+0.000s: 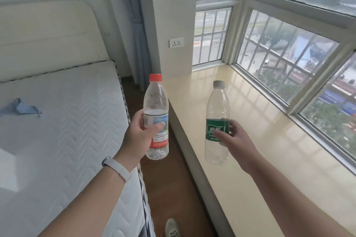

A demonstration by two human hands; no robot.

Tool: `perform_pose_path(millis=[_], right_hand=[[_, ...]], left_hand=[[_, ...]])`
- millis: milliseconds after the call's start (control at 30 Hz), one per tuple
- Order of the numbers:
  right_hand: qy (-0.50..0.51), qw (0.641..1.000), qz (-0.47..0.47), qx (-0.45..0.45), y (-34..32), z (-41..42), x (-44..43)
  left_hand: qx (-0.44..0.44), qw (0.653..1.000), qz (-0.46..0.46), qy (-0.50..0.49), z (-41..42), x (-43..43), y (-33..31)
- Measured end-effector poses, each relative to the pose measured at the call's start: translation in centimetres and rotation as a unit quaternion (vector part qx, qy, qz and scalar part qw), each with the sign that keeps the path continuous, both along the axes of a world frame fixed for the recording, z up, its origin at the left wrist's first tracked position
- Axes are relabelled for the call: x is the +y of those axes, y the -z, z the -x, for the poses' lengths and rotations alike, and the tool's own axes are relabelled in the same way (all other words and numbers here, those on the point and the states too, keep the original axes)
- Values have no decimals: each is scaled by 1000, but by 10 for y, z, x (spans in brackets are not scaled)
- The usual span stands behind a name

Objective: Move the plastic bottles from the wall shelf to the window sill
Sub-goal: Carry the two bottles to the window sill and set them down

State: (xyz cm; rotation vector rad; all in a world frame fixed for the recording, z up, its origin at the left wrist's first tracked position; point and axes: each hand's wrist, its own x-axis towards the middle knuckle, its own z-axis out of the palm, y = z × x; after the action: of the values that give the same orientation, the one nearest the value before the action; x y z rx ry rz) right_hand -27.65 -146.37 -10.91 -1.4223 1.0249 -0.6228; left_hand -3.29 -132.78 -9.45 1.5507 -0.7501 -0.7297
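My left grip [137, 136] is closed round the label of the red-capped bottle [156, 100], thumb across the front. That bottle hangs upright just off the near edge of the window sill [269, 150], over the strip of floor [169, 188] between the sill and the bed [67, 111]. My right grip [234, 140] pinches the green-labelled bottle [217, 106] at its label with thumb and fingertips. This one is above the near part of the sill, leaning a little, and its base looks clear of the surface. The red-capped bottle worries me most: if I let go before it is fully over the sill, it drops into the gap beside the sill and rolls along the floor. Both bottles look close to empty, so I judge them light and top-heavy. Set down on a slant, or with a flick of the fingers on release, either could topple. The sill looks glossy and smooth, so a fallen bottle would likely roll towards the sill's edge or the window [279, 54]. My right hold is only a pinch on thin plastic, which may buckle or slip if I squeeze unevenly. Placing both at once, I could also knock one bottle with the other, so they should land well apart and well back from the sill's near edge.
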Motion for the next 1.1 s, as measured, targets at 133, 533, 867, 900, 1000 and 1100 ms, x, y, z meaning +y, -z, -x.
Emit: perform_pose_path(millis=[133,533,867,900,1000,1100], right_hand=[[-26,1000,16,2,-3,-76,-28],[-25,999,23,16,-2,-172,-97],[-9,1000,-23,3,36,-209,-181],[-8,1000,-29,1,42,-216,-192],[-10,999,-49,-4,54,-240,-231],[-1,999,-53,-11,57,-258,-275]], left_hand=[[-5,1000,1,-17,-68,-27,-2],[18,1000,5,-11,-155,-86,8],[-3,1000,-24,-20,-196,-163,26],[-7,999,-27,-21,-202,-173,27],[-14,999,-41,-33,-222,-211,29],[-20,997,-63,-35,-241,-253,28]])
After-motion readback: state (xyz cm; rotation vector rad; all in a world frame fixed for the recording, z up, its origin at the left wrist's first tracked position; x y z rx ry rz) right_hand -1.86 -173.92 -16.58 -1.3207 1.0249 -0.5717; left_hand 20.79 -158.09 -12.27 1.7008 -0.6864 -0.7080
